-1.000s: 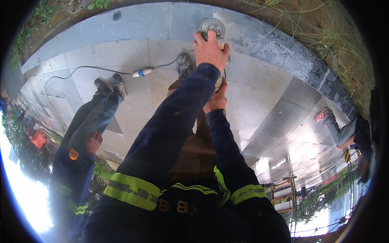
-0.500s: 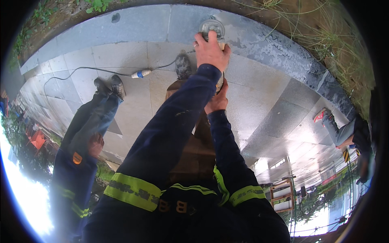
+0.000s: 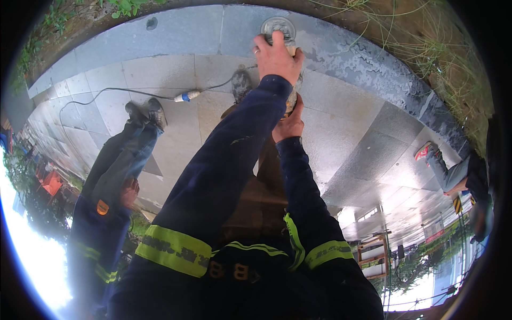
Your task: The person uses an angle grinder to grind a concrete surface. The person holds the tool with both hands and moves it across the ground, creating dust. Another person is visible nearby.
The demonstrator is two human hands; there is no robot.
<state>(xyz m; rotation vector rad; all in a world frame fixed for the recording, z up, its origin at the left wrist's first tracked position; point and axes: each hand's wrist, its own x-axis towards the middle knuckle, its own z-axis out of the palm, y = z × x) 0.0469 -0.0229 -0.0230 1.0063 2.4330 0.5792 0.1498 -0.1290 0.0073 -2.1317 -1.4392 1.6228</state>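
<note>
Both my hands are on an angle grinder (image 3: 279, 24) with a round, dusty head, whose disc end rests over the grey stone kerb (image 3: 176, 33). My left hand (image 3: 279, 60) is wrapped over the front of the tool, just behind the round head. Farther back, my right hand (image 3: 289, 122) grips the rear of the body. My left hand and sleeve cover much of the tool. A dark power cable (image 3: 114, 89) with a blue-and-white connector (image 3: 186, 96) runs off to the left over the paving.
On the left stands a person (image 3: 114, 160) in dark workwear, boots close to the cable. Another person (image 3: 453, 170) with red shoes is at the right edge. My dusty shoe (image 3: 241, 84) is beside the tool. Grass (image 3: 442, 69) and soil border the kerb; the paving (image 3: 341, 133) looks wet.
The grinder's round head and my left hand have shifted slightly away from me along the kerb. My right hand sits a little farther right. The cable lies nearly as before.
</note>
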